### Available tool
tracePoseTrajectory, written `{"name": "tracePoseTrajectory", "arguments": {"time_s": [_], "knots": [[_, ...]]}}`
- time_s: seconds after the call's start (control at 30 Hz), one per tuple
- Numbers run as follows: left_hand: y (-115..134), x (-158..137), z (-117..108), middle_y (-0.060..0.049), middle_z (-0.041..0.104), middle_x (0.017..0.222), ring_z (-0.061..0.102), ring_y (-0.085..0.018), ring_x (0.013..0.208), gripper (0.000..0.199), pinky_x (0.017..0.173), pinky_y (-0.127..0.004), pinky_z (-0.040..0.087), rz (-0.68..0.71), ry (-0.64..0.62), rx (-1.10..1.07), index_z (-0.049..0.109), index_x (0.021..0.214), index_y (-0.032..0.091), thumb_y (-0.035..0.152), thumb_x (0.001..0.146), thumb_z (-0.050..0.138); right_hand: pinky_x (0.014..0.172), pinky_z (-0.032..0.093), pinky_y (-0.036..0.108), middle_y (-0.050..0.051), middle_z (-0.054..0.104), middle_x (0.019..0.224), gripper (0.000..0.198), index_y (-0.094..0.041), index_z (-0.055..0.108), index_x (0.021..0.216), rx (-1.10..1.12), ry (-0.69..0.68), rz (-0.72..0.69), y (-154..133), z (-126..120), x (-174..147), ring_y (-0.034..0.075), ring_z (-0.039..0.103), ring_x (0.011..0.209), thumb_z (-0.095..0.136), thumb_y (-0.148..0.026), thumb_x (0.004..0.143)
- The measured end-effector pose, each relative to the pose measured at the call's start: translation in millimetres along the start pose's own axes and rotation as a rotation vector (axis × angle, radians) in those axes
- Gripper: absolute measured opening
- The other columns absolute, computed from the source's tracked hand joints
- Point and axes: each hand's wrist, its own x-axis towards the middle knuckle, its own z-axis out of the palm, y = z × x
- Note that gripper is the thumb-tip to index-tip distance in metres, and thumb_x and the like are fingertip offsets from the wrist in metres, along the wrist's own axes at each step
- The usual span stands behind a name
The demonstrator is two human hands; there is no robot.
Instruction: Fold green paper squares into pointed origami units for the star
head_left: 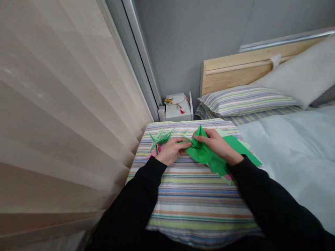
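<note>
Between my two hands is a creased sheet of green origami paper (200,152), partly folded, with a peak standing up near my right fingers. My left hand (174,149) pinches its left edge with thumb and fingers. My right hand (213,142) grips the raised fold from the right, its thumb on top. Just left of my left hand lie folded green paper cranes (162,136) in light and dark green, with some pink paper (151,153) below them. Under and beside my right wrist are loose green paper sheets (244,150), with pink and pale green edges showing.
A striped cloth (199,202) covers the surface under my hands. Behind it stands a white cabinet (178,113) with a hoop-shaped ornament and red tassel. A pale curtain (65,122) hangs at left; a bed with a light blue cover (293,139) and striped pillow (248,99) is at right.
</note>
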Motion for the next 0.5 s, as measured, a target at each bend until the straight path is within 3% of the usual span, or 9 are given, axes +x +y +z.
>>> {"name": "tracePoseTrajectory", "arguments": {"time_s": [0.23, 0.5], "knots": [[3.6, -4.8, 0.5, -0.004, 0.073, 0.073, 0.069, -0.015, 0.070, 0.038, 0.074, -0.030, 0.057, -0.001, 0.049, 0.014, 0.070, 0.071, 0.011, 0.030, 0.056, 0.099, 0.068, 0.050, 0.032, 0.003, 0.075, 0.079, 0.020, -0.019, 0.074, 0.080, 0.191, -0.034, 0.094, 3.1, -2.8, -4.5, 0.019, 0.064, 0.071, 0.078, -0.038, 0.076], [5.1, -9.3, 2.5, 0.004, 0.062, 0.063, 0.060, -0.010, 0.060, 0.040, 0.063, -0.026, 0.049, -0.021, 0.048, 0.075, 0.060, 0.065, 0.015, 0.027, 0.057, 0.097, 0.073, 0.052, 0.034, -0.001, 0.073, 0.077, 0.020, -0.019, 0.073, 0.084, 0.149, -0.090, 0.115, -3.6, -1.2, -8.4, 0.018, 0.065, 0.070, 0.082, -0.027, 0.068]]}}
